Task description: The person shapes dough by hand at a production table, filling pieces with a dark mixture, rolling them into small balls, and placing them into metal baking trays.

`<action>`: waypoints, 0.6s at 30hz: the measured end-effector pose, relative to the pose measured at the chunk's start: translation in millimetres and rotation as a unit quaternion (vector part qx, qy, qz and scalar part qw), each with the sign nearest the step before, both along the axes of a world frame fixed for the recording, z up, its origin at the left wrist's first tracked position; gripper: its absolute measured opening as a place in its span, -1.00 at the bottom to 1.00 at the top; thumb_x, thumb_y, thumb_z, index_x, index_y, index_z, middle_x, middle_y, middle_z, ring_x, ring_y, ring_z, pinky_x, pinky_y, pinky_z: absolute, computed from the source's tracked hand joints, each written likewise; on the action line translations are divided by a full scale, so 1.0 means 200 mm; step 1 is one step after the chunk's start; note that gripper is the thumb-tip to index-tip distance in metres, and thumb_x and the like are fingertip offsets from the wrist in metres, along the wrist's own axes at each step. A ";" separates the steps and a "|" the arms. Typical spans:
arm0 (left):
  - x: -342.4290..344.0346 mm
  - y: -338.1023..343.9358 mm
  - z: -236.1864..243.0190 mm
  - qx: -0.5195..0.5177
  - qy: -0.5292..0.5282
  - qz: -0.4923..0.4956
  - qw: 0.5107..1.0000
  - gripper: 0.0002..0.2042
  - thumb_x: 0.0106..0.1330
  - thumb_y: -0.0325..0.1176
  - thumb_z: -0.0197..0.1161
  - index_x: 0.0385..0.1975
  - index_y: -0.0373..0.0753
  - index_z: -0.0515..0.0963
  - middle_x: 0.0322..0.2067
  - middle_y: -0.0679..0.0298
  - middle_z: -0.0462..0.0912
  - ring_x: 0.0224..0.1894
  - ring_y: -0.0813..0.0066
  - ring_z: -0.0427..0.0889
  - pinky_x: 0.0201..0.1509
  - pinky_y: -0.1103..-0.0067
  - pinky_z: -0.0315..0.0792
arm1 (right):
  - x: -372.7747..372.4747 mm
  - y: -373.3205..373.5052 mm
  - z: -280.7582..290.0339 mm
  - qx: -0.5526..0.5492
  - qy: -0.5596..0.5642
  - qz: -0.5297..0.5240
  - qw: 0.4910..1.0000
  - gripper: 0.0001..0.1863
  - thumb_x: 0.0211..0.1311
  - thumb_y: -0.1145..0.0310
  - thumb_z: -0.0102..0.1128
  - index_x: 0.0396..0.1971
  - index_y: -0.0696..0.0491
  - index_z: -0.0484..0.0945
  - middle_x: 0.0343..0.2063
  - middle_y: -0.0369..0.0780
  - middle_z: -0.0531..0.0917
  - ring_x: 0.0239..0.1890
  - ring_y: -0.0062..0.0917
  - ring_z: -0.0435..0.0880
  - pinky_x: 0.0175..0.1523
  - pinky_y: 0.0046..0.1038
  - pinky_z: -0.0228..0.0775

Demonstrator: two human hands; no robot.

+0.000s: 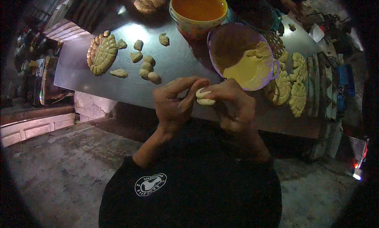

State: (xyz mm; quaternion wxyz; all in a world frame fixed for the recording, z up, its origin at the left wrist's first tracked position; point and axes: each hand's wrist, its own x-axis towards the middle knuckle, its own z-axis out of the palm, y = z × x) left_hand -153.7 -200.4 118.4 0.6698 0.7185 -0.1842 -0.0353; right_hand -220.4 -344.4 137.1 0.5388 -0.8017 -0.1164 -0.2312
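Both my hands meet over the near edge of the metal table, around a small pale piece of dough (205, 97) that is folded over on itself. My right hand (237, 105) grips it, with the thumb pressed onto its top. My left hand (173, 101) is closed too, thumb and forefinger pinching at the dough's left side. Beyond the left hand lie several small dough balls (148, 65) in a touching cluster, with loose dough lumps (136, 56) around them. A purple bowl (221, 62) tilts toward me past the right hand, holding soft yellow filling (248, 70).
A bucket of orange liquid (198, 7) stands behind the bowl. One round of joined dough pieces (102, 54) lies at the left, another (150, 1) at the back. More shaped dough (298, 97) sits at the right. The metal table (90, 80) ends just before my body.
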 end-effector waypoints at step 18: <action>0.35 0.41 -0.11 -0.072 0.337 -0.104 0.933 -0.66 0.35 -0.24 0.24 -0.02 -0.38 0.58 -0.20 0.23 0.69 -0.14 0.58 0.60 -0.06 0.65 0.49 | 0.39 0.31 0.00 -0.087 0.138 0.064 0.985 -0.40 -0.03 0.43 0.45 0.08 0.04 0.44 -0.16 -0.22 0.62 -0.21 -0.42 0.57 -0.02 -0.42 0.32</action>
